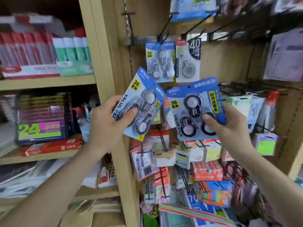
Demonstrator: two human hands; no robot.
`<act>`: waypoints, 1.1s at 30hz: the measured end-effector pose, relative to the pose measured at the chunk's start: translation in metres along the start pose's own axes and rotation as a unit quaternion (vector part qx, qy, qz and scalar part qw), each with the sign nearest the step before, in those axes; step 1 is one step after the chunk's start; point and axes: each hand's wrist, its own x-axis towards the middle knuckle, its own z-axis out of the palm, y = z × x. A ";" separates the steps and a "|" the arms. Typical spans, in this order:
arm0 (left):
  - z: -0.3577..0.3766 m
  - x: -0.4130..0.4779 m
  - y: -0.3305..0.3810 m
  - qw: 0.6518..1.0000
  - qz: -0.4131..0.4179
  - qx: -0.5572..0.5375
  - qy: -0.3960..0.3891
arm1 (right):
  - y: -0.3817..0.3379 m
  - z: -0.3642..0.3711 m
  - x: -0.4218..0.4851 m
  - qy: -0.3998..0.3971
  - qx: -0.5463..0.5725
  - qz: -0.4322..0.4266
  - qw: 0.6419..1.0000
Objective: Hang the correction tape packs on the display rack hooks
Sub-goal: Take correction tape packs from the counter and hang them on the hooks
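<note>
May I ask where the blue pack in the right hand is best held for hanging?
By its lower right corner, coming from below, as the right hand does now: the blue pack stands nearly upright with its hang hole at the top edge, which must stay clear for hanging.

The left pack (142, 104) in your left hand (106, 123) is smooth printed blue card under a clear plastic blister that catches glossy highlights. The right pack (195, 110) in your right hand (229, 126) has the same shiny plastic over card, and the hung pack (159, 61) above looks alike. The hooks (164, 28) are thin dark wire, seemingly metal. The back panel (229, 63) and the shelf (47, 82) are pale, matt, wood-look board.
</note>
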 end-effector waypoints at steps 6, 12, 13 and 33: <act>-0.013 0.086 0.018 0.981 0.137 0.133 0.038 | -0.022 0.004 0.060 0.062 0.044 -0.040 0.996; -0.020 0.163 0.014 0.861 0.365 0.332 0.126 | -0.042 0.004 0.111 0.099 -0.008 -0.091 0.991; -0.019 0.172 0.010 0.846 0.375 0.354 0.135 | -0.045 0.004 0.119 0.103 -0.015 -0.097 0.990; -0.002 0.187 -0.029 0.807 0.419 0.371 0.191 | -0.044 0.054 0.175 0.075 -0.030 -0.101 0.992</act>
